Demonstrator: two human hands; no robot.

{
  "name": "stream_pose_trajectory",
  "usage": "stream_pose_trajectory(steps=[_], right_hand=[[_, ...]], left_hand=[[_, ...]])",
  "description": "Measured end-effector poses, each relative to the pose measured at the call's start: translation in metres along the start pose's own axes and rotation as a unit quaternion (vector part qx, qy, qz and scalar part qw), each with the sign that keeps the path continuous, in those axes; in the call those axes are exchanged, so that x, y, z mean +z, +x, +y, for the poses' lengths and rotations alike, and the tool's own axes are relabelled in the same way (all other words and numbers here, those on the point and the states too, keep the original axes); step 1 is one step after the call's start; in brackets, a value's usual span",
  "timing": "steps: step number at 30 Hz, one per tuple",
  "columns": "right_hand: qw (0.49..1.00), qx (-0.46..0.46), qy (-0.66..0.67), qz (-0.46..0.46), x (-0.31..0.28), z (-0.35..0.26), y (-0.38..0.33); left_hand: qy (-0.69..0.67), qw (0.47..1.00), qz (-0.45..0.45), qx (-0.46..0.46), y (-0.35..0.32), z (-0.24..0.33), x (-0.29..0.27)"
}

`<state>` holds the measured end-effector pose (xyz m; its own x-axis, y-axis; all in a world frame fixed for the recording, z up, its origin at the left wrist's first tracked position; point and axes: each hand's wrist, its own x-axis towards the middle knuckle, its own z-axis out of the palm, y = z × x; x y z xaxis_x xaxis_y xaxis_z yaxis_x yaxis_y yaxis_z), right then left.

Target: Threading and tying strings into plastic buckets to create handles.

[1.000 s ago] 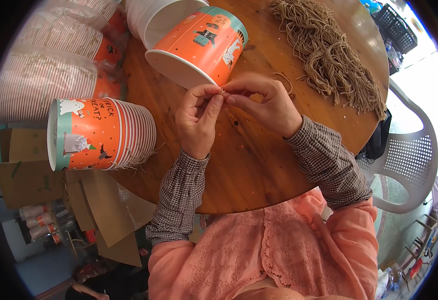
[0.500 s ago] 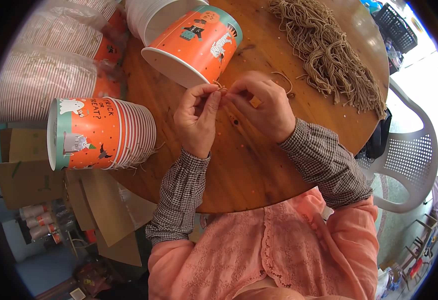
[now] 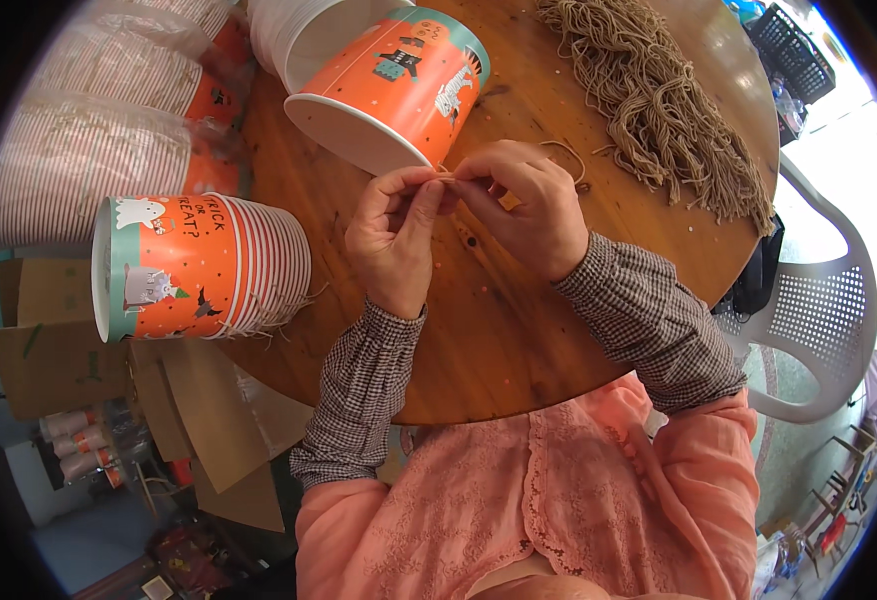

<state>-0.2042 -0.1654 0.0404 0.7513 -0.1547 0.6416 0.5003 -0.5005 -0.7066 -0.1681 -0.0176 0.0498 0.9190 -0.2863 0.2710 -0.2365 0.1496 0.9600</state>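
Observation:
An orange paper bucket (image 3: 394, 85) with cartoon prints lies on its side on the round wooden table (image 3: 519, 330), its white mouth toward me. My left hand (image 3: 394, 240) and my right hand (image 3: 519, 205) meet just below its rim, both pinching a thin tan string (image 3: 446, 176) between fingertips. A loop of the same string (image 3: 569, 155) curls out past my right hand.
A nested stack of orange buckets (image 3: 204, 265) lies at the table's left edge. Bagged bucket stacks (image 3: 89, 150) sit at the far left. A pile of tan strings (image 3: 659, 100) fills the table's far right. A white plastic chair (image 3: 819, 320) stands right; cardboard pieces (image 3: 199, 410) lie on the floor.
The lying bucket has rolled a little, showing different prints. My hands have stayed together at its rim, fingers shifting on the string.

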Motion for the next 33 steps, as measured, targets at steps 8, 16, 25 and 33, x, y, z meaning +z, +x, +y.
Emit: stream_pose_trajectory(steps=[8, 16, 25, 33], right_hand=[[0.989, 0.114, 0.08, -0.059, -0.0033, -0.0072, -0.0003], [0.981, 0.131, 0.131, -0.064, -0.0059, -0.0037, 0.0003], [0.97, 0.191, 0.136, -0.065, -0.0057, -0.0031, 0.0008], [0.994, 0.076, 0.034, -0.067, -0.0057, -0.002, 0.0012]], left_hand=[[0.059, 0.997, 0.022, 0.049, -0.0023, -0.0043, 0.001], [0.064, 0.997, -0.02, 0.044, -0.002, -0.0047, -0.0016], [0.122, 0.991, -0.035, 0.041, -0.0007, -0.008, -0.0038], [0.154, 0.988, -0.029, 0.004, 0.0, -0.007, -0.0067]])
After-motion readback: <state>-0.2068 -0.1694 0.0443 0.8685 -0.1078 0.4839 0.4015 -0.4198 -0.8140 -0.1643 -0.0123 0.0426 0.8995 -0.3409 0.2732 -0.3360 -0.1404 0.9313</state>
